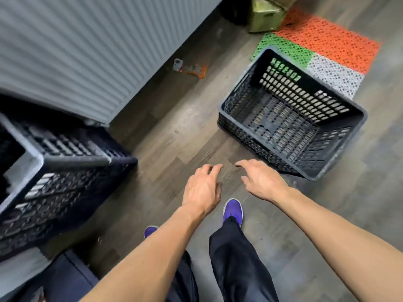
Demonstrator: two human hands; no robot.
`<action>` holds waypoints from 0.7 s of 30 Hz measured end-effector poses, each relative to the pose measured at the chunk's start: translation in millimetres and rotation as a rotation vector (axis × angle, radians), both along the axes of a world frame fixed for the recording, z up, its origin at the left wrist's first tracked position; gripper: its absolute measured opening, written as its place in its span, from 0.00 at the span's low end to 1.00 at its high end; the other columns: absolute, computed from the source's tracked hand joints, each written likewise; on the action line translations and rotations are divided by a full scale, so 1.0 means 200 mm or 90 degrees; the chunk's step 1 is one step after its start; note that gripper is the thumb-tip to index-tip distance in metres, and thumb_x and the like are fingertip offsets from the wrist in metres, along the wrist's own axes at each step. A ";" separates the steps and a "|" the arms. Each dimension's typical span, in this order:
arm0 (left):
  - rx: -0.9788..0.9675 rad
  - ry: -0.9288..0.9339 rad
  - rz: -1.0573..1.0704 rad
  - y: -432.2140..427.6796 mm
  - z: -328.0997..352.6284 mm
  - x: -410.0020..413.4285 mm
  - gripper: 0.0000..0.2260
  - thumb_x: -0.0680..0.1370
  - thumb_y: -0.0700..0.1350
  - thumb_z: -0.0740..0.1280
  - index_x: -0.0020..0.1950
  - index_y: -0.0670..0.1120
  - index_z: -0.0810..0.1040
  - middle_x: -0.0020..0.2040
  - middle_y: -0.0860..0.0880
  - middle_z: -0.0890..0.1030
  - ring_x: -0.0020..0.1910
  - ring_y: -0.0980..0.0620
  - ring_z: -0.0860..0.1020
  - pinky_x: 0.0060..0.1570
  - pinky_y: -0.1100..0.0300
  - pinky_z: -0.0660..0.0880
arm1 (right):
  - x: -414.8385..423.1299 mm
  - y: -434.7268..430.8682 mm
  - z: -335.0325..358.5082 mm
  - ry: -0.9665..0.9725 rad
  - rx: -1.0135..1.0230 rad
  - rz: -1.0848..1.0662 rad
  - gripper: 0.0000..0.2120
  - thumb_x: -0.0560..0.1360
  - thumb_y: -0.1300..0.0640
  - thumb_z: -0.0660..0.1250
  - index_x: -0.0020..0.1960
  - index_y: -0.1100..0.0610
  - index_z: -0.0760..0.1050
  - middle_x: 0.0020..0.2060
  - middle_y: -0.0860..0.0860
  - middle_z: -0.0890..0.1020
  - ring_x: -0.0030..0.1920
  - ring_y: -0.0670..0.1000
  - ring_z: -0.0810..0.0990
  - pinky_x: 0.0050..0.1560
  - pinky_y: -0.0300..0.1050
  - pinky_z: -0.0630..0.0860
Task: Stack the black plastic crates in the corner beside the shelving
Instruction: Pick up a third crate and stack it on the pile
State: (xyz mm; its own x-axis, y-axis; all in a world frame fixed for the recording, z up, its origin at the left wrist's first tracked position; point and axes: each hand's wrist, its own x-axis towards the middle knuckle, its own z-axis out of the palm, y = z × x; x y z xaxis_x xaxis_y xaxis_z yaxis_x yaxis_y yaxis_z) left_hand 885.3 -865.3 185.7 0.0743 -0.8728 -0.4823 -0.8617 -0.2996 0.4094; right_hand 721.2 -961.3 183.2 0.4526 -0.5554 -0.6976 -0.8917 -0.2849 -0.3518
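Both hands are hanging empty with fingers loosely spread, and the loose crate (290, 118) is sitting on the floor ahead and to the right, closest to the right hand (260, 180), left hand (201, 189) trailing.

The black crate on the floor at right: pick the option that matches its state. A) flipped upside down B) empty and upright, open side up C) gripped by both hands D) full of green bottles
B: the black crate sits upright on the wood floor, its slotted bottom bare, while the left hand and right hand hover open, short of its rim.
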 end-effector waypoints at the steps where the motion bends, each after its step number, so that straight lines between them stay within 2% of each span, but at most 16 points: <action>1: 0.007 0.006 -0.025 -0.05 0.00 -0.06 0.24 0.78 0.46 0.63 0.74 0.50 0.65 0.64 0.46 0.73 0.62 0.43 0.73 0.58 0.50 0.73 | -0.05 -0.03 0.00 0.004 0.000 -0.014 0.23 0.78 0.55 0.60 0.74 0.50 0.64 0.66 0.54 0.73 0.68 0.57 0.68 0.63 0.57 0.71; 10: 0.042 0.007 -0.154 -0.36 -0.07 -0.27 0.26 0.77 0.46 0.64 0.75 0.50 0.63 0.65 0.45 0.72 0.64 0.43 0.71 0.60 0.48 0.72 | -0.33 -0.10 -0.04 0.019 0.027 -0.166 0.23 0.79 0.55 0.59 0.74 0.49 0.64 0.67 0.54 0.72 0.69 0.56 0.67 0.63 0.56 0.71; 17: 0.040 -0.021 -0.310 -0.60 -0.36 -0.31 0.26 0.77 0.46 0.64 0.74 0.49 0.64 0.65 0.46 0.72 0.63 0.43 0.71 0.59 0.48 0.72 | -0.43 -0.10 -0.23 0.035 0.033 -0.298 0.23 0.79 0.56 0.60 0.74 0.50 0.65 0.68 0.54 0.72 0.70 0.56 0.66 0.65 0.56 0.70; 21: 0.020 -0.050 -0.379 -0.74 -0.54 -0.29 0.27 0.76 0.47 0.65 0.74 0.49 0.64 0.66 0.46 0.71 0.65 0.43 0.68 0.61 0.48 0.70 | -0.46 -0.12 -0.38 0.041 0.017 -0.361 0.24 0.79 0.56 0.61 0.74 0.50 0.64 0.70 0.52 0.69 0.70 0.56 0.63 0.64 0.56 0.69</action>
